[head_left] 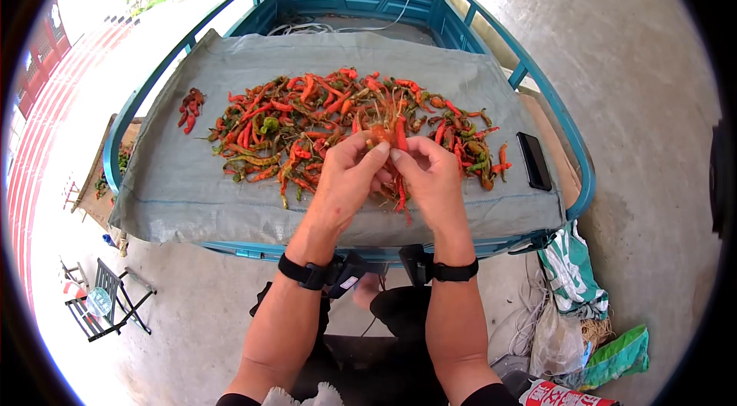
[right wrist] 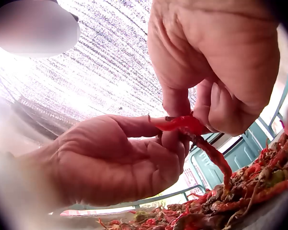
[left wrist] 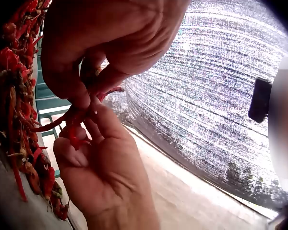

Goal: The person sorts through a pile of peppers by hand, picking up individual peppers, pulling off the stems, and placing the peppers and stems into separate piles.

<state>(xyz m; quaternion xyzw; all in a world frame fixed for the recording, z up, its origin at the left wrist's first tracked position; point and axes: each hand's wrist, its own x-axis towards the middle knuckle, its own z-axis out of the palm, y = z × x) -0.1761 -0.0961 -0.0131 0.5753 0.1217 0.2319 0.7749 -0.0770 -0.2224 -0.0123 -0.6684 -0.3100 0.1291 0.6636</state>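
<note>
Both hands meet over the near edge of a pile of red and green peppers [head_left: 261, 118] on a grey cloth [head_left: 192, 210]. In the head view the left hand [head_left: 349, 176] and right hand [head_left: 431, 179] pinch red peppers between thumbs and fingertips, the thumbs almost touching. The right wrist view shows a bright red pepper [right wrist: 182, 124] at the fingertips of the left hand [right wrist: 115, 160] and right hand [right wrist: 221, 62], with a darker wrinkled pepper [right wrist: 216, 158] hanging below. Thin stems stick up beyond the fingers. The held peppers partly hide behind the fingers.
The cloth lies over a blue-green metal cart bed with side rails [head_left: 553, 99]. A black phone [head_left: 533, 161] lies at the cloth's right, a small cluster of peppers [head_left: 190, 110] at its left. A folding stool [head_left: 115, 298] and bags [head_left: 572, 272] are on the floor.
</note>
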